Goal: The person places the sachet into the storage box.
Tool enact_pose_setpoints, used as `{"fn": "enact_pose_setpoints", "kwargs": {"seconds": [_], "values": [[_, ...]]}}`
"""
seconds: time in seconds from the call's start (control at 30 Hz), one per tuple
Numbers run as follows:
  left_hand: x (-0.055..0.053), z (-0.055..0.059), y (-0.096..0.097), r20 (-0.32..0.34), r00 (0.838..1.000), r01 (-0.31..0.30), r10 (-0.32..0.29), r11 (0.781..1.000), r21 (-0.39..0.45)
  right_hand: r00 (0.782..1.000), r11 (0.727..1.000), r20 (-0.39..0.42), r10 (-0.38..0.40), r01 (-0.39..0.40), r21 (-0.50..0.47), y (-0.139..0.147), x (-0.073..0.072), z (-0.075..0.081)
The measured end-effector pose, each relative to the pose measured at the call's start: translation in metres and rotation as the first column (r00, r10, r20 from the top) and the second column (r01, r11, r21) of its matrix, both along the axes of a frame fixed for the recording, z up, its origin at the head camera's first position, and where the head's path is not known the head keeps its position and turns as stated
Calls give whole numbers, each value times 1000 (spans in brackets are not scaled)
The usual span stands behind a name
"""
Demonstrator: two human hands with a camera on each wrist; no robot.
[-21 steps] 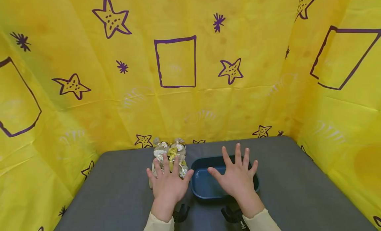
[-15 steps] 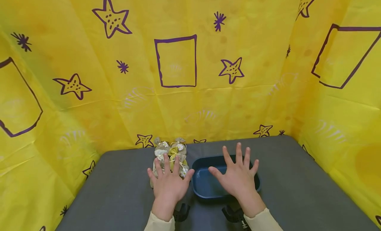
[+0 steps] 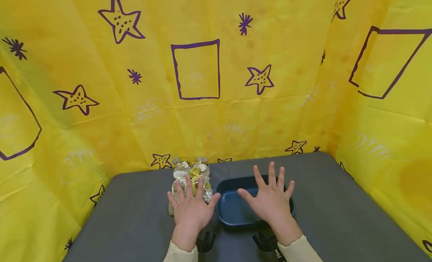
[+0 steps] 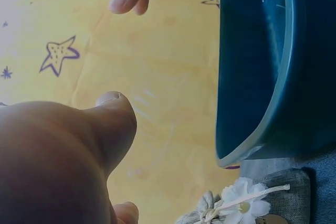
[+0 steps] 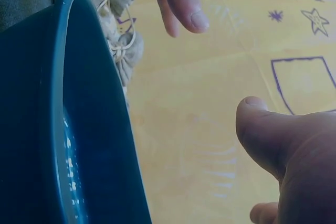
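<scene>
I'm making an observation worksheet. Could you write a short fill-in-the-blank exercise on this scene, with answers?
The person's spread left hand and right hand hold ____.
In the head view, beige and yellow cloth drawstring bags sit to the ____ of the glossy dark blue rectangular dish.
The grey cloth-covered table stands before a ____ fabric backdrop printed with purple stars.

Missing words: nothing; left; yellow.

The gray tabletop (image 3: 135,217) carries one blue, round-cornered tray (image 3: 233,209). Small drawstring pouches (image 3: 195,172) (several flower-trimmed) are grouped in two columns just left of the tray.
</scene>
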State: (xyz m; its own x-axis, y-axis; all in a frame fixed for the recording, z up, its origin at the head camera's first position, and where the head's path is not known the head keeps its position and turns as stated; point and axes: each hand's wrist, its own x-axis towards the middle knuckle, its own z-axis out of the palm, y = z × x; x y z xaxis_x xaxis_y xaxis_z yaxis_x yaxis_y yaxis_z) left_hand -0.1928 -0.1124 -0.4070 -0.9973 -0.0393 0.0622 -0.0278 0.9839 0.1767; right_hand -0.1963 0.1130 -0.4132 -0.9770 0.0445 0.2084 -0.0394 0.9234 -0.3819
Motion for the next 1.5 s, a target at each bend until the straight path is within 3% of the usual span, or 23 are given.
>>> {"fn": "enact_pose_setpoints", "kwargs": {"seconds": [0.13,0.3,0.5,0.6,0.7,0.8,0.97,1.07,1.23,1.27,1.4,1.5], "values": [[0,0,0,5,1000,-2,2,1000,2,1000,1000,14,7,-7,-20,5,-3,0],[0,-4,-4,11,1000,-14,14,999,38,997,992,74,31,-22,-123,26,-9,5],[-2,-8,-20,19,1000,-21,19,995,101,984,953,98,149,-116,-280,62,-10,11],[-4,-9,-33,19,1000,-8,5,988,154,968,901,75,240,-193,-389,81,-9,8],[-8,-8,-49,40,999,18,-29,967,253,941,819,53,333,-261,-512,99,-8,3],[-12,-5,-65,61,995,50,-78,930,365,917,752,46,395,-295,-590,113,-8,-2],[-21,-12,-94,56,985,107,-161,838,535,892,720,58,449,-322,-615,126,-8,-14],[-25,-21,-112,57,983,101,-177,765,636,872,701,80,483,-330,-633,131,-8,-22],[-30,-34,-131,96,980,36,-173,634,773,828,657,84,554,-374,-654,139,-9,-36],[-31,-36,-133,105,979,26,-176,616,787,821,654,74,565,-391,-648,140,-9,-39],[-34,-41,-139,109,974,27,-199,577,816,807,644,66,587,-416,-642,145,-12,-49],[-37,-46,-142,105,975,30,-195,583,812,807,646,74,586,-411,-643,148,-14,-54]]}}
